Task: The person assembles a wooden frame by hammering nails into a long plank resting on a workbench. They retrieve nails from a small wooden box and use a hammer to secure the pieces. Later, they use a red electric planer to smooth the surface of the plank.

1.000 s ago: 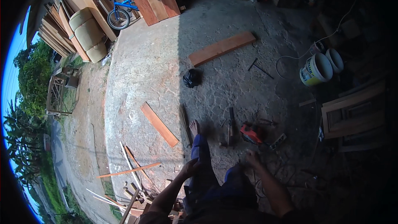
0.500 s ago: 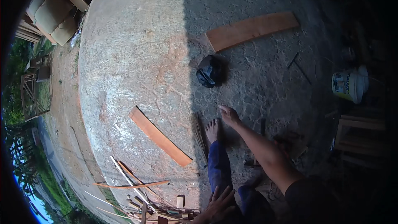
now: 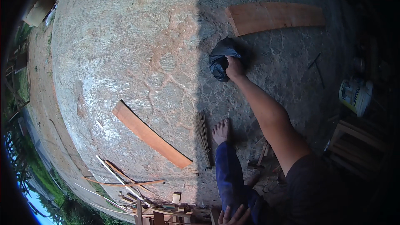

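A crumpled black plastic bag sits on the shaded concrete floor, just right of the shadow line. My right hand grips its near right side; the fingertips are hidden in the folds of plastic. What the bag contains cannot be seen. At the bottom edge my left hand rests on my blue-trousered leg with its fingers spread, holding nothing. Beyond the bag lies a wide reddish wooden plank. A narrower wooden board lies in the sunlight to the left.
A bundle of thin sticks lies beside my bare foot. Wood strips and offcuts are piled at the lower left. On the right stand a white bucket and a wooden frame. A thin dark tool lies nearer the bucket.
My right hand has moved forward from beside my foot and taken hold of the black plastic bag, whose top now looks more spread out. My left hand stays on my leg. The view has shifted.
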